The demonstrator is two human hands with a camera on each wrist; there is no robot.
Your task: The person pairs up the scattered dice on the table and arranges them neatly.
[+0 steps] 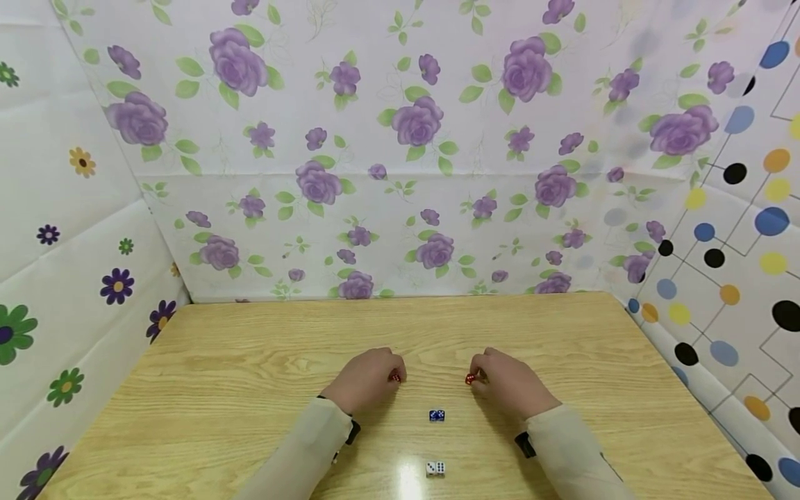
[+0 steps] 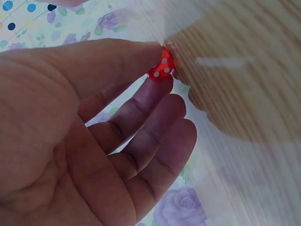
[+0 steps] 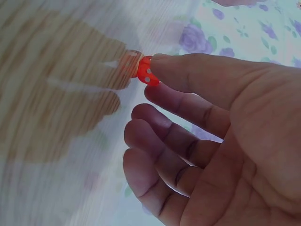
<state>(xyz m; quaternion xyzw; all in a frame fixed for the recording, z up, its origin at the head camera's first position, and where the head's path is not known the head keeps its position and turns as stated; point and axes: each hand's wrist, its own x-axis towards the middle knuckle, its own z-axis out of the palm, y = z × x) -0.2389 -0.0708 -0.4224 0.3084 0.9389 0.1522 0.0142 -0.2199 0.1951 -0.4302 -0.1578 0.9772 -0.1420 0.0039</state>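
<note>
My left hand point(image 1: 373, 378) pinches a red die point(image 2: 162, 66) with white dots between thumb and fingertip, low over the wooden table point(image 1: 262, 347). Across from it, my right hand point(image 1: 507, 380) pinches a second red die point(image 1: 470, 379) the same way. In the right wrist view this red die point(image 3: 147, 70) shows at the thumb tip, close to the tabletop. The other fingers of both hands are bent and hold nothing. Between the forearms and nearer to me, two blue dice point(image 1: 437, 415) sit side by side. Closer still lie two white dice point(image 1: 435, 469), also side by side.
A white cloth with purple roses point(image 1: 419, 125) hangs behind the table's far edge. Cloths with coloured flowers point(image 1: 117, 286) and coloured dots point(image 1: 771, 221) stand along the left and right sides. Light glares on the wood near the white dice.
</note>
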